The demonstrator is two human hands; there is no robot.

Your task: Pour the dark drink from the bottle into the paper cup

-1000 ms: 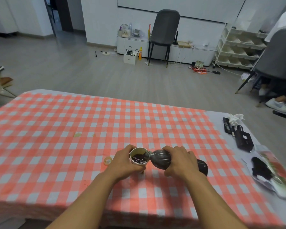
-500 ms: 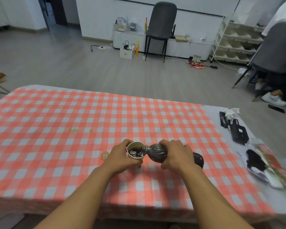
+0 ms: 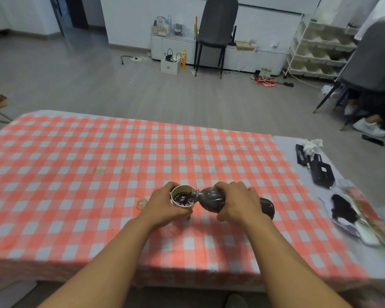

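Note:
A white paper cup (image 3: 183,203) stands near the front middle of the checked table, partly filled with dark bubbly drink. My left hand (image 3: 162,207) is wrapped around its left side. My right hand (image 3: 238,204) grips a clear plastic bottle (image 3: 211,199) of dark drink, tipped nearly flat with its open neck resting over the cup's right rim. The bottle's base (image 3: 267,207) sticks out past my right hand. Dark liquid fills most of the bottle's body.
A small yellowish bottle cap (image 3: 142,202) lies just left of my left hand. Black tools (image 3: 320,172), a crumpled tissue (image 3: 312,145) and plastic wrappers (image 3: 365,218) lie on the table's bare right end. Chairs and shelves stand beyond the table.
The bottle stays tipped over the cup and the dark drink in the cup has risen a little. Both hands keep their grip; the view has shifted slightly.

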